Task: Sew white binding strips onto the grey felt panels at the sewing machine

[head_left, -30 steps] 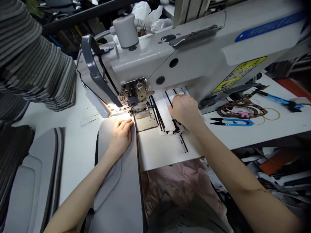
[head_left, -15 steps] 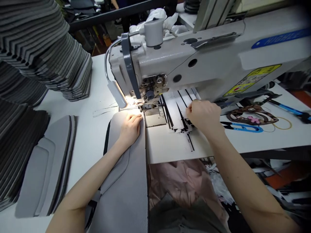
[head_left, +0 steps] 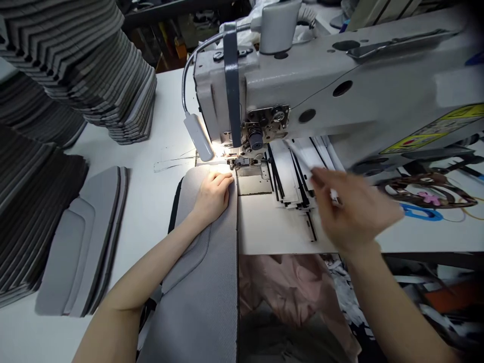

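A long grey fabric panel [head_left: 200,302] lies lengthwise on the white table, its far end under the presser foot of the sewing machine [head_left: 287,85]. My left hand [head_left: 214,196] rests on the panel's top near the lit needle area, fingers bent and close together, pressing the fabric. Right of the metal plate lies a fanned pile of white strips with black edges [head_left: 289,174]. My right hand [head_left: 344,206] is at the right side of this pile, blurred by motion, with thumb and forefinger near a pale strip. Whether it grips the strip is unclear.
Tall stacks of grey panels [head_left: 102,80] stand at the left, with a few loose panels [head_left: 81,247] beside them. A small lamp [head_left: 198,137] shines at the needle. A brown hair clip [head_left: 427,189] and blue snips [head_left: 421,212] lie at the right.
The view has shifted, moving the machine rightward and up. My right hand has turned from a fist over the strips and now sits farther right. My left hand stays on the panel.
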